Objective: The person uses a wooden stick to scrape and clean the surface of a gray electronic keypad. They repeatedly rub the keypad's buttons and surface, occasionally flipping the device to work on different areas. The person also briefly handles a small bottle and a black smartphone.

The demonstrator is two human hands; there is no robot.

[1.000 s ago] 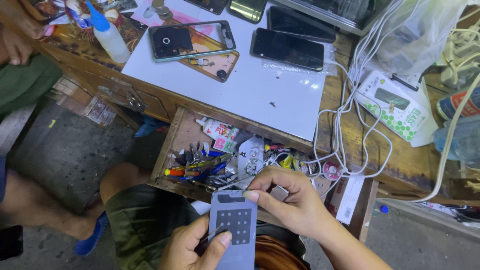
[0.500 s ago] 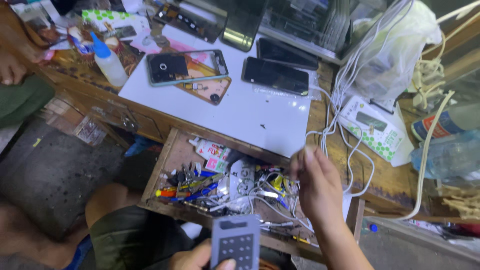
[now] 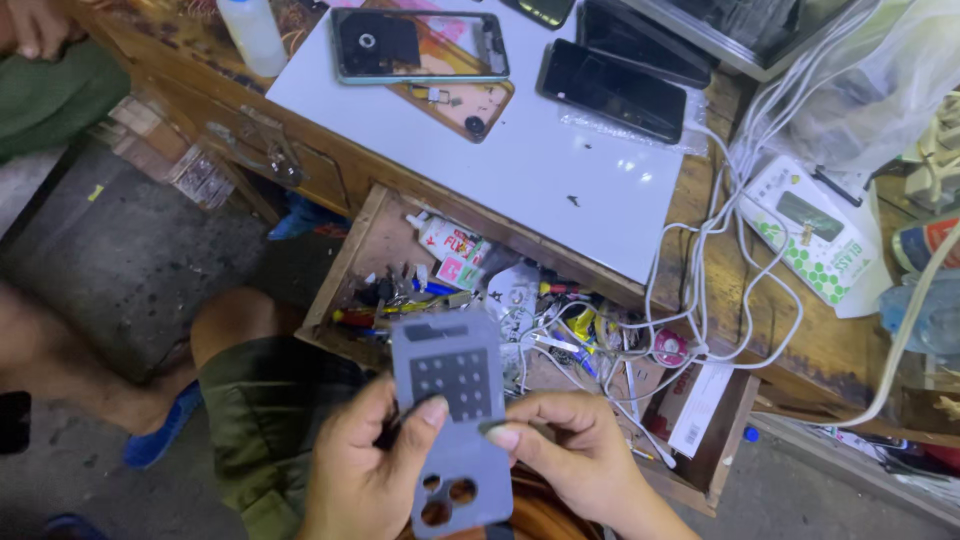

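Grey phone case [image 3: 452, 420], a flat rectangular shell, sits at the lower centre of the frame, held upright above the person's lap. Its upper half shows a grid of small dark square holes under a dark slot near the top edge; its lower end has three round cut-outs grouped together. The surface is matte, plain grey throughout.

The left hand [image 3: 365, 480] grips the case from the left side, its fingers curled behind it and the thumb pressed flat across the front just below the grid. The right hand [image 3: 570, 450] comes in from the right, thumb and forefinger pressed together in a pinch on a small dark sliver [image 3: 492, 426] that touches the case's right edge; what that piece is cannot be told.

Just above the case, an open wooden drawer [image 3: 350, 270] is crammed with small tools, tubes and tangled wire. Higher in the frame a white mat [image 3: 540, 170] on the desk carries a phone frame [image 3: 420, 45] and a dark phone [image 3: 612, 90]. White cables [image 3: 720, 240] trail down the right side.
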